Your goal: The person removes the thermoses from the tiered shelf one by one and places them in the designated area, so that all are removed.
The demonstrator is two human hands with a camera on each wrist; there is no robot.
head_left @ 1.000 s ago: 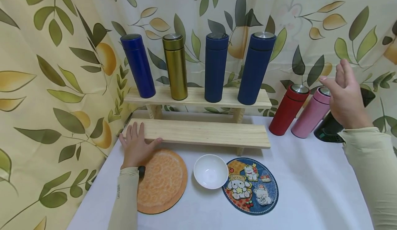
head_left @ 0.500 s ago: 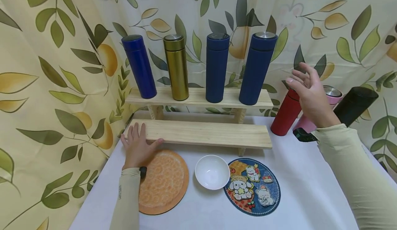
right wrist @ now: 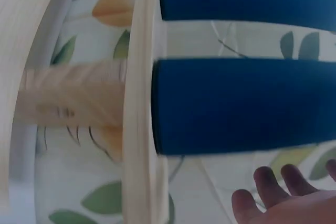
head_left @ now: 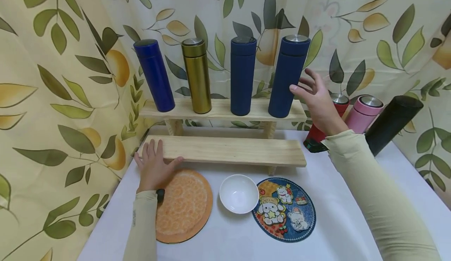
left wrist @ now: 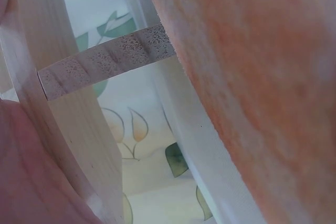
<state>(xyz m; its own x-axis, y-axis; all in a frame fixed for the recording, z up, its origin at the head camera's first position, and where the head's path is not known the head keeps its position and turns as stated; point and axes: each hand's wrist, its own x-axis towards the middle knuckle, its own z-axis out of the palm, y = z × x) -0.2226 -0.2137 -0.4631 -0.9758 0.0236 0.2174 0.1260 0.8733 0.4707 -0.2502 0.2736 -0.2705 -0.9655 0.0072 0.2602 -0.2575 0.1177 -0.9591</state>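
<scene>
My left hand [head_left: 155, 169] rests on the left end of the lower wooden shelf [head_left: 232, 150], fingers laid over its top and thumb spread along the front edge. In the left wrist view part of that hand [left wrist: 31, 171] lies against the board. My right hand [head_left: 318, 104] is beside the rightmost dark blue thermos bottle [head_left: 289, 77], thumb and fingers apart and holding nothing. The right wrist view shows its fingertips [right wrist: 270, 184] just off the bottle [right wrist: 241, 106]. On the upper shelf [head_left: 222, 110] also stand a second dark blue bottle [head_left: 243, 77], a gold one [head_left: 198, 77] and a bright blue one [head_left: 155, 77].
Right of the stand are a red bottle [head_left: 315, 134], partly behind my right hand, a pink one [head_left: 363, 114] and a black one [head_left: 392, 124]. In front lie an orange round mat [head_left: 184, 210], a white bowl [head_left: 239, 194] and a blue cartoon mat [head_left: 306, 202].
My right hand has moved left, from over the pink and black bottles, past the red one, to the right side of the dark blue bottle. The left hand has stayed on the lower shelf.
</scene>
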